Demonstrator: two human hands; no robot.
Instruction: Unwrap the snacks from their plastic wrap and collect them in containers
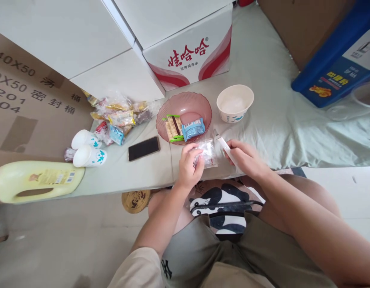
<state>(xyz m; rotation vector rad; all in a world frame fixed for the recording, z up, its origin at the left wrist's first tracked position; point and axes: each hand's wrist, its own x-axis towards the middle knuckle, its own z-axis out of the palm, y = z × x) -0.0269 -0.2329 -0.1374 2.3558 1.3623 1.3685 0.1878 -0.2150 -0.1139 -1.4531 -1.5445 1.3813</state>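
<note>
Near the table's front edge, my left hand (189, 168) has its fingers curled on a clear plastic packet (209, 154), pinning it to the cloth; what is inside is hard to make out. My right hand (245, 157) is closed around a white utility knife (223, 144), its blade tip pointing up and left, just right of the packet. Behind both hands sits a pink ribbed bowl (187, 100) with a green-edged snack packet (174, 128) and a blue snack packet (193, 129) in it. Right of it stands a white paper bowl (234, 105) with blue leaf prints.
A black phone (144, 149) lies left of my hands. Beyond it are a pile of wrapped snacks (121, 116), two paper cups (90, 155) and a yellow jug (37, 182). A water carton (191, 56) stands behind, a blue container (331, 60) at right.
</note>
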